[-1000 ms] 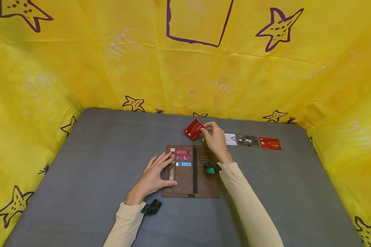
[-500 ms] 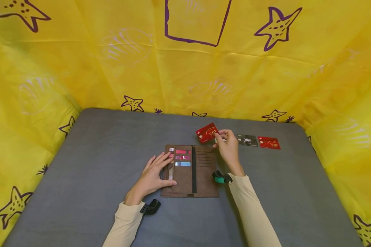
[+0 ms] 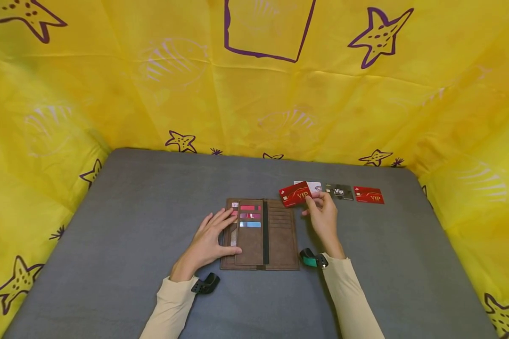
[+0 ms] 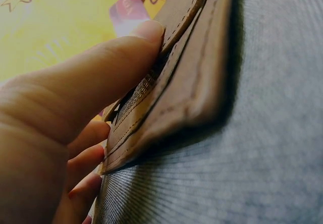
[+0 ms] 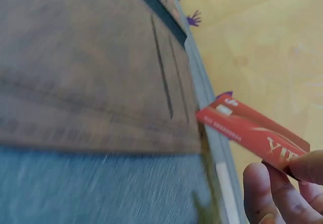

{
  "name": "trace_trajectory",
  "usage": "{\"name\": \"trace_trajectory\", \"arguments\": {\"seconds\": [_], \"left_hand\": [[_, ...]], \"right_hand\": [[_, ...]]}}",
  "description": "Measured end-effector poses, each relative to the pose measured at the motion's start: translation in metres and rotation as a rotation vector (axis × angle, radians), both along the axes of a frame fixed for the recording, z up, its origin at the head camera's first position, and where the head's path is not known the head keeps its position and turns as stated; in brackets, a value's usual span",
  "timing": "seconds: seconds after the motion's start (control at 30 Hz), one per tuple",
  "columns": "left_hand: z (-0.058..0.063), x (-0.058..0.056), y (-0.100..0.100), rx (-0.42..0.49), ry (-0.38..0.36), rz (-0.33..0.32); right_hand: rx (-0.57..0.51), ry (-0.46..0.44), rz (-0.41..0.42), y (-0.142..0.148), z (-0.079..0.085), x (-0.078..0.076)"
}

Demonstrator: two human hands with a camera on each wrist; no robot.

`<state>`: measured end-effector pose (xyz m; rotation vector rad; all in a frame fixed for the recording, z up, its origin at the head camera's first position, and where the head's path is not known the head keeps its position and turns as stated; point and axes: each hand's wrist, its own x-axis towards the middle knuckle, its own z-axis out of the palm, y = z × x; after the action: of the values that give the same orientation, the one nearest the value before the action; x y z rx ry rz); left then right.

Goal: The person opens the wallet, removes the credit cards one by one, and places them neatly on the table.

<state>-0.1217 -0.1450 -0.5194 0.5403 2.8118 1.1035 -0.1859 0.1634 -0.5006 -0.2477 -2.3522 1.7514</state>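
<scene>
A brown wallet (image 3: 282, 247) lies open on the grey table, with several cards in the slots of its left side. My left hand (image 3: 208, 245) rests on the wallet's left edge, fingers spread, thumb on the inner flap. In the left wrist view its thumb (image 4: 116, 57) touches the wallet (image 4: 202, 77). My right hand (image 3: 324, 217) pinches a red VIP card (image 3: 294, 194) by its right end, above the top right corner of the wallet. The right wrist view has this card (image 5: 247, 128) tilted between thumb and fingers. Slots on the wallet's right half show no cards.
To the right at the back lie a white card (image 3: 315, 186), partly covered by the held card, a black Vip card (image 3: 340, 192) and another red VIP card (image 3: 369, 195), in a row. A yellow patterned cloth (image 3: 237, 103) surrounds the grey table (image 3: 152, 197).
My right hand has moved right and towards me with the red VIP card, from beyond the wallet to its top right corner. The left hand stays on the wallet.
</scene>
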Motion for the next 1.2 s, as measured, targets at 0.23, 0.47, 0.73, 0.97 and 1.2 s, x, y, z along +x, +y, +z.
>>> {"name": "trace_trajectory", "arguments": {"seconds": [0.23,0.47,0.73,0.97,1.2], "left_hand": [[0.001,0.000,-0.001,-0.001,0.008,0.003],[0.002,0.001,-0.002,0.001,0.004,0.000],[0.002,0.002,0.000,0.009,-0.004,-0.006],[0.001,0.001,0.000,0.023,0.010,-0.004],[-0.001,0.001,-0.001,0.013,0.003,-0.003]], "right_hand": [[0.108,0.001,-0.041,0.017,-0.008,0.008],[0.113,-0.015,-0.045,0.037,-0.018,0.012],[0.132,-0.097,-0.088,0.054,-0.019,0.022],[0.170,-0.106,-0.099,0.051,-0.020,0.024],[0.156,-0.102,-0.137,0.053,-0.022,0.023]]}}
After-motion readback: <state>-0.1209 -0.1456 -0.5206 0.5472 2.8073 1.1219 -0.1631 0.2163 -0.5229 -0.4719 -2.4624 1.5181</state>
